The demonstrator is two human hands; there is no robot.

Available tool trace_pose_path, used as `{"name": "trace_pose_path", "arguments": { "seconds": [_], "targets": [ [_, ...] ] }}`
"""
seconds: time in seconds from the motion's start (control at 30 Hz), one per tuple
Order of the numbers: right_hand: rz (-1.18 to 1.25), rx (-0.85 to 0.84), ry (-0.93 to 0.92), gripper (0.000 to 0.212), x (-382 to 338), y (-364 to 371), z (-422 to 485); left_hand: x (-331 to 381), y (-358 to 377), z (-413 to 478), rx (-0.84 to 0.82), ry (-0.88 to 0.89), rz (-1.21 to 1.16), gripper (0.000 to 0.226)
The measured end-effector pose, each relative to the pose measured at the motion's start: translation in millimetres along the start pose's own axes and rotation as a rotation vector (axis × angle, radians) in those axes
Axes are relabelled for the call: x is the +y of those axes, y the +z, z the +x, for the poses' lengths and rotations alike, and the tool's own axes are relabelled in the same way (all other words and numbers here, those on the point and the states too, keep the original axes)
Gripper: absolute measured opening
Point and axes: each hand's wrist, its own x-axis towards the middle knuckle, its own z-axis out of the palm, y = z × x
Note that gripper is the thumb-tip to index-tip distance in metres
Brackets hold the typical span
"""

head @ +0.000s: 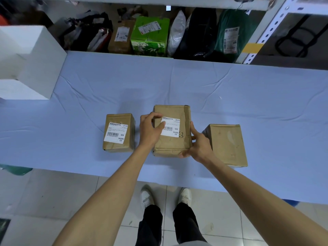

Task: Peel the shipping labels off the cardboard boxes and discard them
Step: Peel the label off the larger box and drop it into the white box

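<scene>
Blue-clothed counter [177,82], wrinkled; shelf [271,30] w/ parcels [150,32] behind, tile floor [53,192] below. 3 boxes [225,144] near front edge. L hand [150,133] pinches label [172,129] on mid box [172,145]; R hand [199,145] grips its right side.

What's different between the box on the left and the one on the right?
The left box carries a white shipping label on top; the right box shows a bare top with no label. The left box looks smaller than the right box. Both are plain brown cardboard resting on the blue table cover.
</scene>
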Motion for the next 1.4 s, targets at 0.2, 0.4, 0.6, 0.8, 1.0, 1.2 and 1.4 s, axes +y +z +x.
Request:
{"name": "trace_pose_path", "arguments": {
  "seconds": [0.2,0.4,0.6,0.8,1.0,1.2,1.4],
  "targets": [
    [-0.009,-0.009,-0.001,0.124,1.0,0.0,0.6,-3.9,8.4,3.2,0.071,0.037,0.016,0.017],
    [-0.059,-0.030,-0.032,0.131,1.0,-2.8,-0.2,-3.3,11.3,7.8,0.099,0.005,-0.017,0.010],
    [-0.048,-0.046,-0.038,0.131,2.2,-3.7,-0.7,-0.8,13.6,4.1,0.153,0.009,0.020,0.007],
    [-0.021,-0.045,-0.020,0.128,1.3,-2.7,-0.3,5.8,16.6,2.5,0.180,-0.037,0.059,0.005],
    [-0.051,-0.040,-0.028,0.131,1.9,-2.1,-2.0,5.2,18.0,1.9,0.183,-0.029,0.040,0.004],
    [0.057,-0.045,0.001,0.120,1.0,-2.4,-6.1,-1.0,13.9,-0.6,0.158,0.019,-0.021,0.007],
    [-0.020,-0.061,-0.023,0.124,1.0,-5.4,-5.4,-8.7,11.7,1.7,0.126,0.009,-0.020,0.007]
  ]
}}
